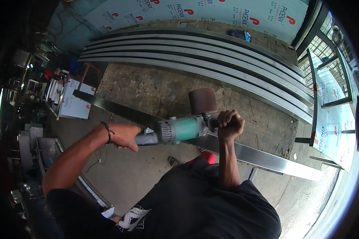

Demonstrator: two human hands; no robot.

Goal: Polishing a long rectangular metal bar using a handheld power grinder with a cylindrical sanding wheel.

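Observation:
A green and grey handheld power sander (183, 129) is held in front of me with both hands. My left hand (125, 137) is closed round its dark rear handle, and a dark cord bracelet circles that wrist. Around the front knob my right hand (230, 124) is closed in a fist. The sander's brown abrasive drum (202, 100) points away from me over the wooden table. Beneath the tool a long metal bar (263, 157) lies along the table's near edge; the sander's body hides its middle part. The drum appears apart from the bar.
Several long metal bars (195, 49) lie side by side across the far part of the worn wooden table (147, 85). A dark blue bundle (240, 35) lies behind them. Film-covered sheets (331, 107) stand at the right. At the left is a smaller table (75, 105).

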